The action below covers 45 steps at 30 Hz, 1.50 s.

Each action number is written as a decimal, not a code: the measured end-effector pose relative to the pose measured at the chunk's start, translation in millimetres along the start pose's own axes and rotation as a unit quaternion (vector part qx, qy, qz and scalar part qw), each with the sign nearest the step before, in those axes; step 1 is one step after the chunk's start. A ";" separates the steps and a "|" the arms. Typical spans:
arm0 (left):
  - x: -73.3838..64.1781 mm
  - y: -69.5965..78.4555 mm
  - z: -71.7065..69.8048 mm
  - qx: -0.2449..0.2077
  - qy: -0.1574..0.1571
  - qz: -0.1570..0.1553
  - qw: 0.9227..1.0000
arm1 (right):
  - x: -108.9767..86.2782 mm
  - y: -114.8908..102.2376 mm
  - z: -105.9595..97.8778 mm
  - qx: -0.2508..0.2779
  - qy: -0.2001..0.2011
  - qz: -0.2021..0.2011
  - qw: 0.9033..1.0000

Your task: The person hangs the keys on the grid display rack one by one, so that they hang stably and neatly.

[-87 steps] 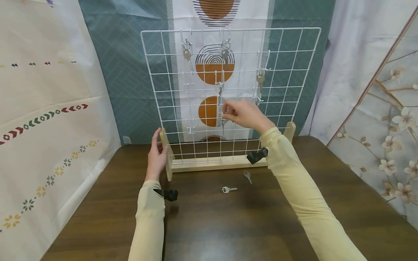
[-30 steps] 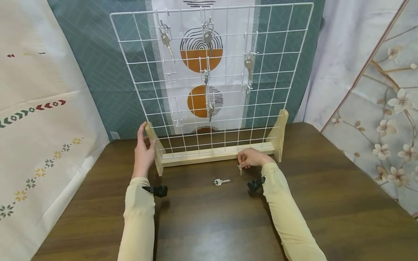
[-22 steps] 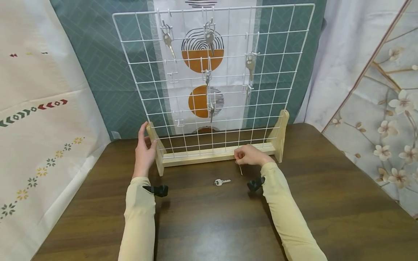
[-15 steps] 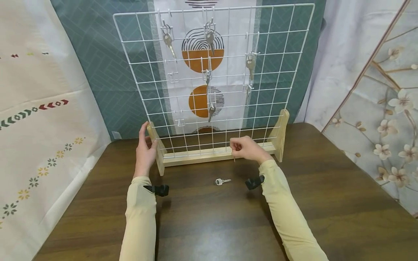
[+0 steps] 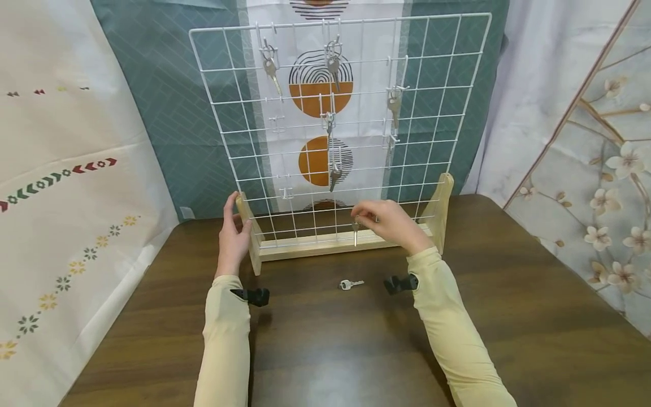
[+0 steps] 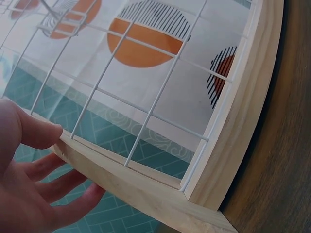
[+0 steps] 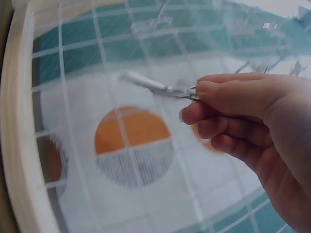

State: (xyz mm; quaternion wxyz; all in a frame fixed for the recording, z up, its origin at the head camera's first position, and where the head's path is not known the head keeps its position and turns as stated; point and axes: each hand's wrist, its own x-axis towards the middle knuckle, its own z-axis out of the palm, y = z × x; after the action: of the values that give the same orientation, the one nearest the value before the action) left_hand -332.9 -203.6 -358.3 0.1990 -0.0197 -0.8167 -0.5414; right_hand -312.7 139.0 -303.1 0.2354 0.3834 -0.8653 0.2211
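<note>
A key [image 5: 355, 233] hangs from my right hand [image 5: 389, 223], which pinches its ring between thumb and forefinger. This key [image 7: 150, 86] sticks out past the fingertips in the right wrist view, slightly blurred, with the wire grid behind it. My left hand [image 5: 234, 243] holds the left wooden upright [image 5: 245, 212] of the white wire grid rack [image 5: 356, 21]. In the left wrist view the thumb is on one side of the wood [image 6: 141, 187] and the fingers are on the other. A second key [image 5: 351, 285] lies flat on the table in front of the rack.
Several keys hang on hooks of the grid, among them an upper-left key [image 5: 270, 69] and a lower-middle key [image 5: 335, 176]. A bare hook [image 5: 287, 193] is at lower left, another hook [image 5: 277, 123] above it. Patterned cloths surround the brown table [image 5: 315, 350].
My right hand came down from the grid, leaving a key on the lower-middle hook. It picked up one of two table keys and raised it leftward. My left hand stays on the upright.
</note>
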 end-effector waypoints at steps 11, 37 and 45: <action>-3.9 -4.8 7.9 -0.001 -0.010 0.002 1.000 | 33.0 -34.3 7.8 -0.011 0.025 -0.066 0.997; 0.6 2.6 8.4 -0.016 -0.006 0.008 1.000 | 105.8 -52.2 47.7 0.022 0.018 -0.005 1.000; 1.9 -1.7 -2.5 -0.012 0.008 0.010 1.000 | 112.5 -56.0 48.1 -0.003 0.007 0.000 1.000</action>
State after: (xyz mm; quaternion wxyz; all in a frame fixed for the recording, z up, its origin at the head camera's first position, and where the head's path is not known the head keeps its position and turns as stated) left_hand -334.3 -206.9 -358.2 0.2105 -0.0263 -0.8082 -0.5494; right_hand -348.1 15.0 -265.0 0.2421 0.3810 -0.8644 0.2213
